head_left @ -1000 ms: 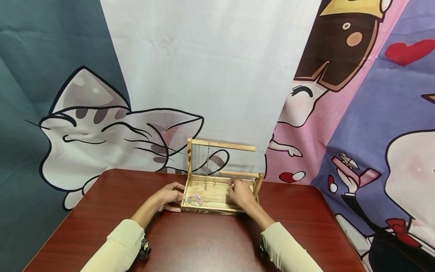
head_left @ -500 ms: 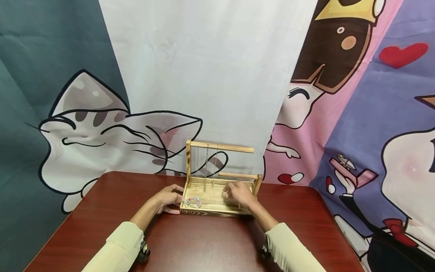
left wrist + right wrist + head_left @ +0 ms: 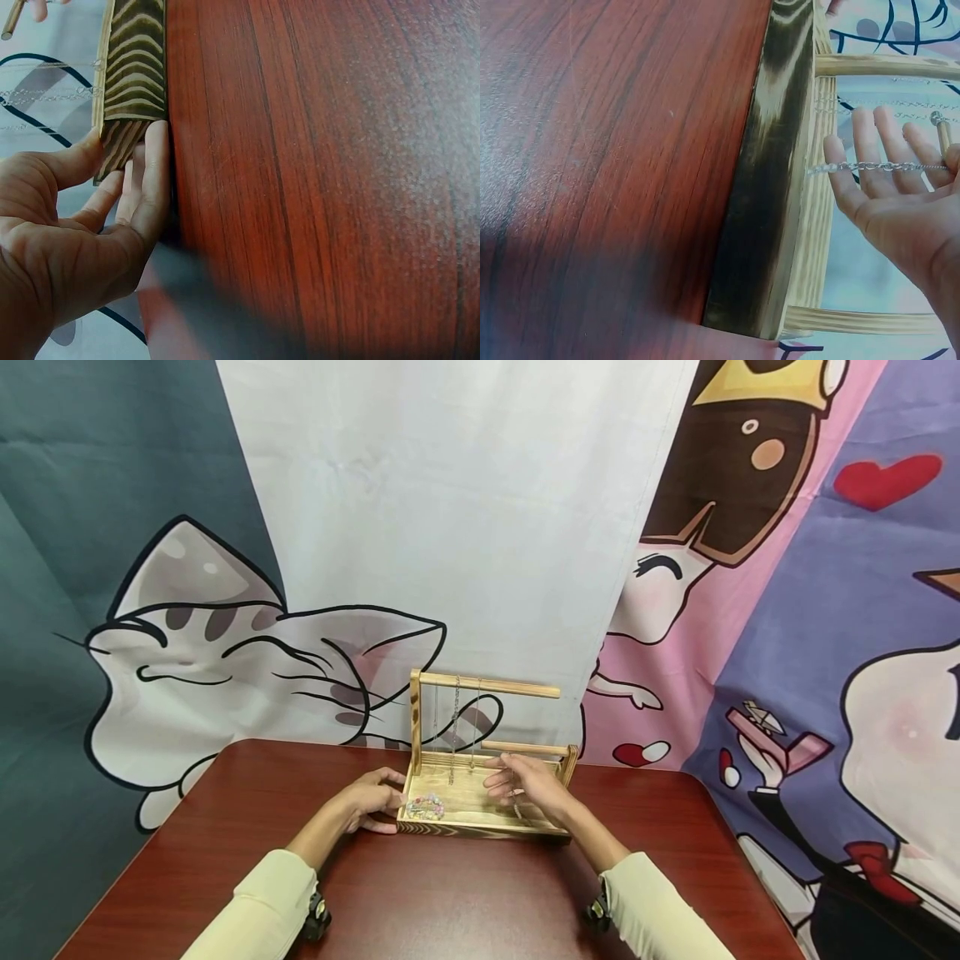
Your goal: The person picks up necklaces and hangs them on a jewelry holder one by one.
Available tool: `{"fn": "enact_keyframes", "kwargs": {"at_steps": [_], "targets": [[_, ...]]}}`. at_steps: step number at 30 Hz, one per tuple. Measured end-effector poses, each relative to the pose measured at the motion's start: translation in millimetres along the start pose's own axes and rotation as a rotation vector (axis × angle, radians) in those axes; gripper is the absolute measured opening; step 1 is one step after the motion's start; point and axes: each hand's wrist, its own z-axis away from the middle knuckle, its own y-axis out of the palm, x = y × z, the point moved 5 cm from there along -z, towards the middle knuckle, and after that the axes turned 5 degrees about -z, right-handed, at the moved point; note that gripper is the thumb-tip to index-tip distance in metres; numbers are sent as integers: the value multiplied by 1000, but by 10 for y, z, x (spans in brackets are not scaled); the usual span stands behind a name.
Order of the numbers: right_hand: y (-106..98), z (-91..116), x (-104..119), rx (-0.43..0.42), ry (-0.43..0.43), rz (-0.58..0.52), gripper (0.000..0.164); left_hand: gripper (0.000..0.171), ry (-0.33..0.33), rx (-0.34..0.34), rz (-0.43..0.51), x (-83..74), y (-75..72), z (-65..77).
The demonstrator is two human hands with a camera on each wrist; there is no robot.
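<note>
My left hand (image 3: 372,799) grips the left front corner of a wooden jewelry stand (image 3: 480,832), thumb (image 3: 79,161) at the upper rim and fingers below. My right hand (image 3: 531,783) is over the right part of the tray, its four fingers fairly straight and spread. A silver chain (image 3: 877,166) hangs across these fingers from near the thumb, at the right wrist view's edge; the pinch itself is partly hidden. Several thin necklaces (image 3: 453,727) hang from the stand's upper bar (image 3: 517,687). Colourful beaded bracelets (image 3: 425,807) lie in the tray's left front corner.
The stand's shorter lower bar (image 3: 525,747) runs behind my right hand to a low side post (image 3: 572,760). A dark red wooden table (image 3: 450,902) bears the stand. Behind it hangs a cartoon-printed cloth (image 3: 480,527).
My right hand's fingers have gone from bunched together to spread, and the hand has shifted slightly right, with the chain now showing below the palm. The left hand keeps its grip.
</note>
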Motion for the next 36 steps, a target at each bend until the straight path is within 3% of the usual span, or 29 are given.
{"fn": "enact_keyframes", "kwargs": {"at_steps": [13,36], "targets": [[59,76,261,104,-107,49,59,48,2,-2,-1,13,-7,-11],[-33,182,782,116,-193,88,59,49,-10,-8,4,14,-12,-31]]}}
